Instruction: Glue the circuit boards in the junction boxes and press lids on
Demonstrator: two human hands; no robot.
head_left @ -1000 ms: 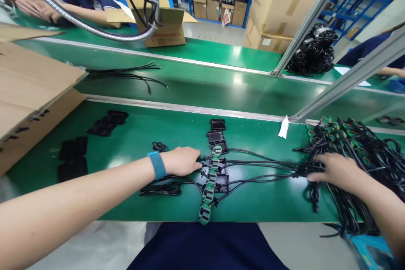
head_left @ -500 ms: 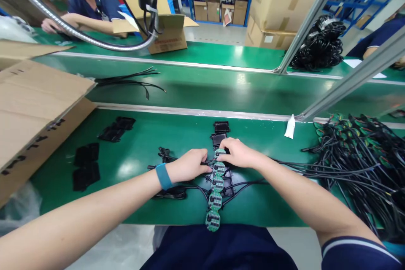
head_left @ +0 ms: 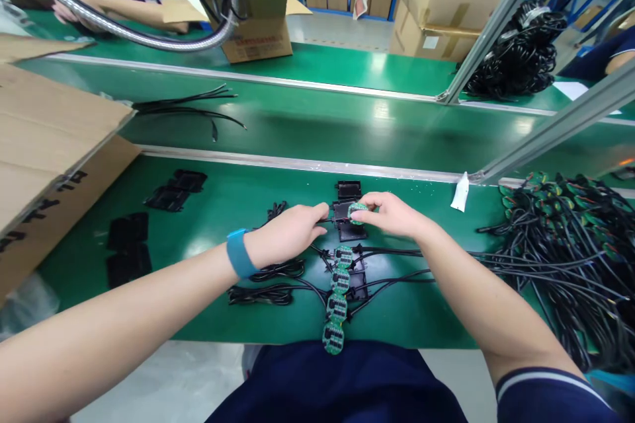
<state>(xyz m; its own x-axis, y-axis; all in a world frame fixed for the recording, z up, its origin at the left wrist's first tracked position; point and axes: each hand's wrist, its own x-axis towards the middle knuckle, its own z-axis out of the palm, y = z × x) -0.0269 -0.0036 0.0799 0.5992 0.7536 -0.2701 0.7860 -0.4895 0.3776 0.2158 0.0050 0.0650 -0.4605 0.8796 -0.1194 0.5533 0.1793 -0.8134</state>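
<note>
My right hand (head_left: 389, 215) pinches a round green circuit board (head_left: 356, 213) just above a black plastic housing (head_left: 342, 211). To its left, my left hand (head_left: 292, 231) is closed on a thin black cable (head_left: 326, 220) that reaches toward the housing. Another black housing (head_left: 349, 189) lies behind, and one more (head_left: 352, 232) in front. Nearer my body, several round green circuit boards (head_left: 337, 307) form a column, with black cables (head_left: 310, 289) running out on both sides. Part of a housing (head_left: 359, 277) shows beside this column.
Coiled black cables (head_left: 260, 295) lie below my left wrist. A large pile of cables with boards (head_left: 555, 258) fills the right side. A white tube (head_left: 460, 192) stands by the rail. Black housings (head_left: 127, 248) and a cardboard box (head_left: 54, 125) are at left. Across the bench a person's arm (head_left: 129, 10) shows.
My right hand has moved up and away from the column with one circuit board, now over the housing. My left hand has shifted slightly up and left. The view has tilted down a little.
</note>
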